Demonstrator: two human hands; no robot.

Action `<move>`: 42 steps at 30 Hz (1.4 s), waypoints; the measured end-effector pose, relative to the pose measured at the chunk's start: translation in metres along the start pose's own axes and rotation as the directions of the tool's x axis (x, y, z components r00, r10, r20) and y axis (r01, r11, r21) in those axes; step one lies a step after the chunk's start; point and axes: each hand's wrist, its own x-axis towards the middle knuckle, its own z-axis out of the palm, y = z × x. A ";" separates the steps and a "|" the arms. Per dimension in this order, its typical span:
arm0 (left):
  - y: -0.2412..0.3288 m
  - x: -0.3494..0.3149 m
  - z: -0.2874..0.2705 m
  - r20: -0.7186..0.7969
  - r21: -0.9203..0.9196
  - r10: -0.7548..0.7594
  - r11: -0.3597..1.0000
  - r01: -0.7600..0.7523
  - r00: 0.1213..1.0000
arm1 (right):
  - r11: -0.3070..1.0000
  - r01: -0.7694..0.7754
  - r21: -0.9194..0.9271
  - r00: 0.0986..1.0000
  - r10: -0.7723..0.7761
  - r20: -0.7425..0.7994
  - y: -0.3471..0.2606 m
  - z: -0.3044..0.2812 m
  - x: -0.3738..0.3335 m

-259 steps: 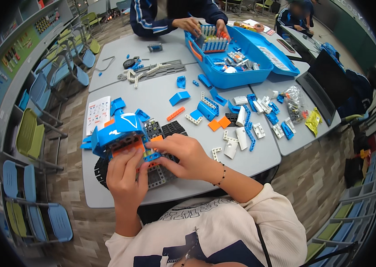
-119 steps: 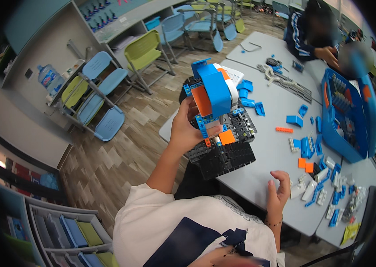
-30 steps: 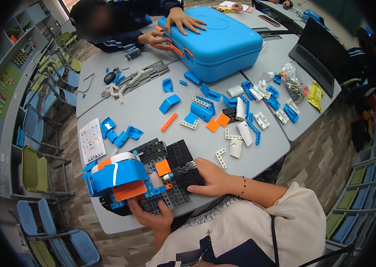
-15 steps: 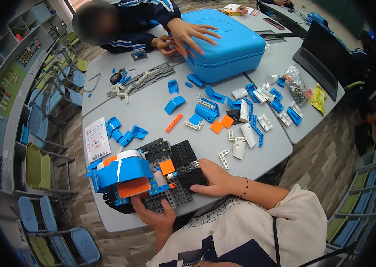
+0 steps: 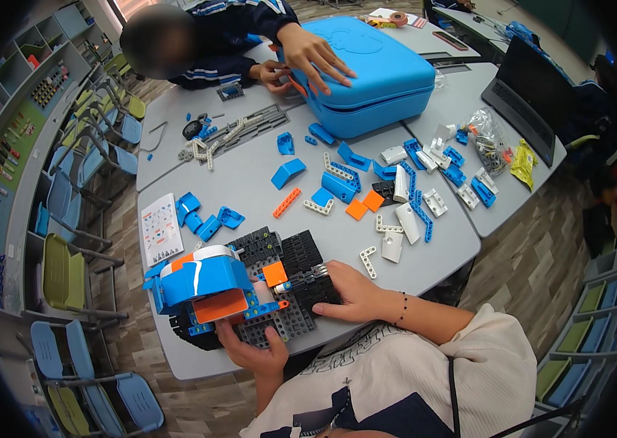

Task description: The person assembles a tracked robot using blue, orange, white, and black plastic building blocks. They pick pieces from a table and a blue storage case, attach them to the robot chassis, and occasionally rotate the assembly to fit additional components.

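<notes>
A tracked vehicle model [image 5: 206,281] built of toy bricks sits at the near left of the table, with a blue, white and orange body and black tracks on a grey frame. My left hand [image 5: 253,354] grips its near edge, the thumb up against the grey frame and the fingertips partly hidden under the orange panel. With the thumb on the near side and fingers behind, my right hand [image 5: 356,293] is closed around the right-hand black track [image 5: 305,255]. An orange square panel [image 5: 275,274] lies on the model between the body and that track.
Loose blue, white and orange parts [image 5: 337,187] cover the table's middle. A printed sheet [image 5: 162,230] lies left of them. Across the table, a co-worker's hand [image 5: 315,58] presses on a blue case [image 5: 374,73]. A laptop [image 5: 523,95] and yellow packet [image 5: 522,164] are at right.
The co-worker's hand on the case has shifted slightly, and a dark gap now shows along the case's seam. My hands and the model keep their places.
</notes>
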 end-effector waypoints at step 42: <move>0.002 0.001 0.001 -0.013 -0.047 -0.019 0.999 0.019 1.000 | 1.000 0.006 -0.004 1.000 -0.006 -0.012 -0.002 -0.001 0.000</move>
